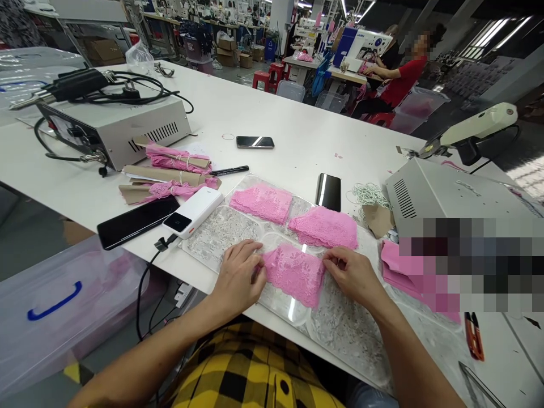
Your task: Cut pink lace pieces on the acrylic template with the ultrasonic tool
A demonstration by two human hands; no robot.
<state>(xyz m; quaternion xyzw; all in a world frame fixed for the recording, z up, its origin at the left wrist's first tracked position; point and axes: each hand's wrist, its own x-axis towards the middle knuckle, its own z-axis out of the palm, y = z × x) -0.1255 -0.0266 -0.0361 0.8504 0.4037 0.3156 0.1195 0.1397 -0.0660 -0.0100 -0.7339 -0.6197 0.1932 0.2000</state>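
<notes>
White worktop (297, 124) carries a clear moulded plastic sheet (221, 229) along its near edge, with 2 pink lace panels (261, 203) on the sheet's far side. A third, the nearest pink lace piece (293, 272), lies flat between both hands. The left hand (240, 275) has its grip pinched on one end and the right hand (352, 275) on the other. Uneven pulling could skew or stretch the lace, and a push might slide the sheet off the near edge.

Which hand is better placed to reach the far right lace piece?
Likely the right hand: it grips the near lace piece right beside the far right lace piece; the left hand is farther.
</notes>
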